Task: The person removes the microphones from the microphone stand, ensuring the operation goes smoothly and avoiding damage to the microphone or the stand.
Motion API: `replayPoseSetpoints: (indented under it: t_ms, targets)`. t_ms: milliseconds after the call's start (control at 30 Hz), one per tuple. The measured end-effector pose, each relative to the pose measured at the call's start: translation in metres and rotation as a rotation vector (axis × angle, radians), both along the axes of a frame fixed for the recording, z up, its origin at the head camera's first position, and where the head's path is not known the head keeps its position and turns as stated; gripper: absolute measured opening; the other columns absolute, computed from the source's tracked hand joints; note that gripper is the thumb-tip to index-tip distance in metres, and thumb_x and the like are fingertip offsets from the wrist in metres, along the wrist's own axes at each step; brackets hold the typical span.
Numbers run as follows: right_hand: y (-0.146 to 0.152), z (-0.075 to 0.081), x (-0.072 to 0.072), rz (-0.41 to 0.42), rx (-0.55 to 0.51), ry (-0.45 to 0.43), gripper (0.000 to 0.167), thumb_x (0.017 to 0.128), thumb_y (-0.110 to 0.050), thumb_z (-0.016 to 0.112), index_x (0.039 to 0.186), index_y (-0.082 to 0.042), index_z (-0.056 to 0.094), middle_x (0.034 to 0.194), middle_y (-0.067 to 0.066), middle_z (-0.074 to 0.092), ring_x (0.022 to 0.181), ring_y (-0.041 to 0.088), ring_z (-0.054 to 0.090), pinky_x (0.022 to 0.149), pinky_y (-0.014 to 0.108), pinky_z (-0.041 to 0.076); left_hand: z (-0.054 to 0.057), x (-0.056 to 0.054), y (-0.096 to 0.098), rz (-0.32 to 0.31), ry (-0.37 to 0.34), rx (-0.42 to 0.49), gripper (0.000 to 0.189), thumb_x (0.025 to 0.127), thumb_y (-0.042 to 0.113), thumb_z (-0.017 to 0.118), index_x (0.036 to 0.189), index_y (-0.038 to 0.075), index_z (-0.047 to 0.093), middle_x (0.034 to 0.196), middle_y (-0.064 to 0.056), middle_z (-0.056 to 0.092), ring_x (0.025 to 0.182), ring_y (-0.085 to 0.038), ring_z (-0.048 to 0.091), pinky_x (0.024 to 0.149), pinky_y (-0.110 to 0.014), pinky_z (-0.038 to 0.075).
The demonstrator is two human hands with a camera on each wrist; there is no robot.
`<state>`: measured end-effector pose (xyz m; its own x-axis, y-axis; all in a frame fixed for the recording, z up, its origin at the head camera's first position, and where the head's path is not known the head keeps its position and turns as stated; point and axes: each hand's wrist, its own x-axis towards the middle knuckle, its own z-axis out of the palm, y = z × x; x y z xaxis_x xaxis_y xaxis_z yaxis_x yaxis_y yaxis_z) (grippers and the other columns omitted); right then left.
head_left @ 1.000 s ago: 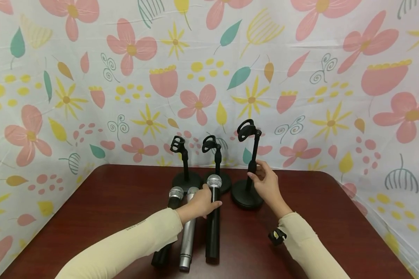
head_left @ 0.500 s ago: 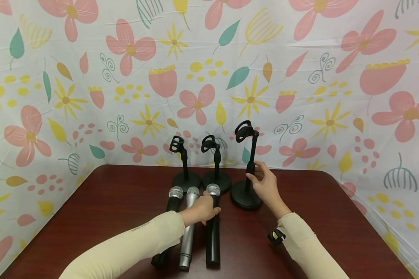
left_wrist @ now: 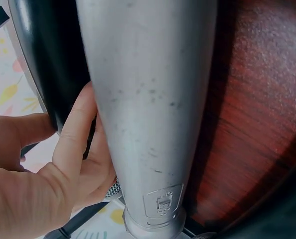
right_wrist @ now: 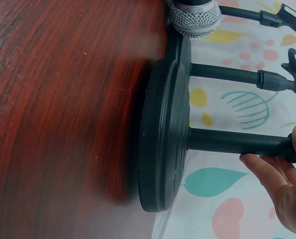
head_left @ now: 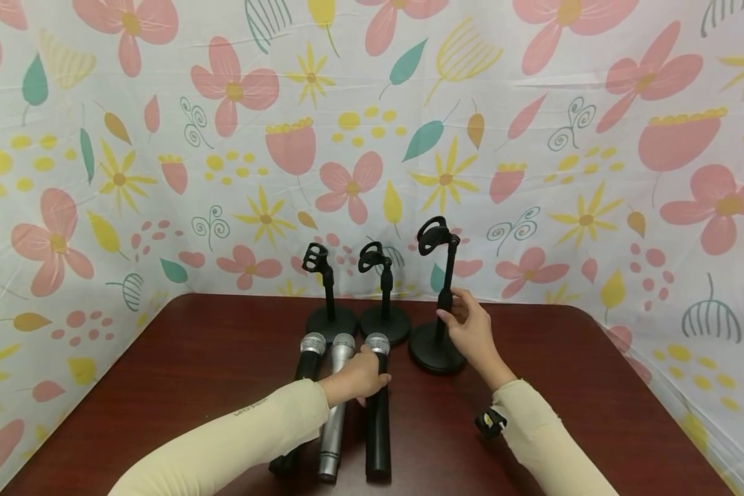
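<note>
My left hand (head_left: 359,375) grips the right-hand black microphone (head_left: 378,434) just below its silver mesh head, thumb on its far right side. In the left wrist view the fingers (left_wrist: 75,129) are round the black handle (left_wrist: 48,50), beside the silver microphone (left_wrist: 143,89) in front. On the table this silver microphone (head_left: 331,441) lies between two black ones; the left black microphone (head_left: 310,362) is partly hidden by my sleeve. With thumb and fingers, my right hand (head_left: 473,334) holds the pole of the tallest microphone stand (head_left: 434,351), whose round base (right_wrist: 163,144) is upright.
Two shorter microphone stands, a left one (head_left: 330,289) and a middle one (head_left: 386,289), stand at the back, behind the microphone heads. A flowered cloth (head_left: 353,83) hangs behind the dark red table (head_left: 223,344). A black band (head_left: 491,420) is at my right wrist.
My left hand has lowered the black microphone and drawn it a little towards me, level with the other two. The tall stand has shifted very slightly left with my right hand on it.
</note>
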<state>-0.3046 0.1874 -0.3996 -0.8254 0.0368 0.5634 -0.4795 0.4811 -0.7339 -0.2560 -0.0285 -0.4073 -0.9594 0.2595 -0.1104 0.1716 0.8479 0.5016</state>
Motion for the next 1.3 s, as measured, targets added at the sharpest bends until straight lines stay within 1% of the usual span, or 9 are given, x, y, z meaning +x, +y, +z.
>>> replayPoseSetpoints:
  t_ms: [100,367,533,733,933,1067,1133,1200,1300]
  targets:
    - [0.0,0.0,-0.002,0.0,0.003,0.006,0.041,0.085,0.001,0.07,0.123,0.001,0.056,0.103,0.02,0.066,0.095,0.034,0.067,0.08,0.046,0.053,0.0,0.0,0.0,-0.006,0.009,-0.016,0.076,0.091,0.021,0.067,0.136,-0.024,0.026,0.076,-0.032,0.064,0.04,-0.022,0.062,0.049,-0.028,0.053]
    - [0.002,0.0,-0.009,0.003,0.031,0.006,0.042,0.087,0.0,0.068,0.127,0.003,0.054,0.104,0.022,0.065,0.097,0.035,0.066,0.083,0.047,0.053,0.002,-0.002,0.0,-0.012,0.045,-0.059,0.078,0.09,0.022,0.068,0.137,-0.024,0.025,0.08,-0.031,0.065,0.039,-0.019,0.06,0.048,-0.027,0.052]
    - [0.004,0.001,-0.016,-0.007,0.029,0.006,0.043,0.087,0.001,0.068,0.128,0.003,0.054,0.105,0.024,0.064,0.097,0.038,0.066,0.082,0.049,0.053,0.007,-0.003,-0.001,-0.022,0.06,-0.073,0.081,0.089,0.023,0.07,0.138,-0.022,0.025,0.091,-0.034,0.064,0.04,-0.019,0.059,0.053,-0.028,0.052]
    - [0.007,0.001,-0.026,-0.022,0.02,0.012,0.044,0.088,0.003,0.066,0.129,0.005,0.052,0.105,0.026,0.063,0.097,0.04,0.065,0.082,0.05,0.052,0.015,-0.008,-0.002,-0.03,0.037,-0.068,0.082,0.089,0.022,0.07,0.14,-0.022,0.023,0.078,-0.028,0.066,0.039,-0.018,0.059,0.044,-0.025,0.049]
    - [0.01,-0.002,-0.036,-0.021,0.005,-0.009,0.043,0.089,0.003,0.064,0.13,0.006,0.05,0.106,0.028,0.061,0.099,0.042,0.064,0.084,0.052,0.051,0.03,-0.014,-0.004,-0.038,0.028,-0.037,0.081,0.09,0.022,0.068,0.141,-0.021,0.021,0.067,-0.02,0.065,0.039,-0.017,0.058,0.043,-0.025,0.049]
    - [0.01,-0.003,-0.042,-0.021,-0.007,-0.017,0.043,0.09,0.003,0.064,0.13,0.006,0.05,0.108,0.028,0.06,0.1,0.042,0.063,0.084,0.053,0.051,0.04,-0.017,-0.007,-0.053,0.076,-0.053,0.069,0.09,0.022,0.067,0.135,-0.02,0.035,0.069,-0.017,0.063,0.039,-0.017,0.057,0.051,-0.029,0.052]
    - [0.009,-0.003,-0.045,-0.019,-0.013,-0.017,0.043,0.09,0.004,0.064,0.13,0.006,0.05,0.108,0.028,0.06,0.1,0.042,0.063,0.084,0.053,0.051,0.044,-0.018,-0.009,-0.054,0.103,-0.044,0.059,0.09,0.021,0.066,0.128,-0.018,0.044,0.074,-0.017,0.063,0.045,-0.018,0.059,0.054,-0.031,0.051]
    - [0.008,-0.004,-0.047,-0.015,-0.014,-0.011,0.043,0.09,0.003,0.063,0.131,0.006,0.05,0.109,0.028,0.06,0.1,0.042,0.063,0.084,0.053,0.051,0.047,-0.02,-0.011,-0.053,0.117,-0.004,0.043,0.09,0.018,0.065,0.116,-0.014,0.054,0.076,-0.017,0.062,0.05,-0.02,0.057,0.053,-0.031,0.047]
    - [0.007,-0.007,-0.052,-0.014,-0.015,-0.017,0.043,0.091,0.003,0.062,0.132,0.005,0.049,0.11,0.028,0.059,0.102,0.042,0.062,0.085,0.053,0.051,0.052,-0.024,-0.013,-0.06,0.169,0.067,0.028,0.091,0.016,0.064,0.105,-0.008,0.06,0.077,-0.015,0.062,0.058,-0.019,0.054,0.057,-0.031,0.045]
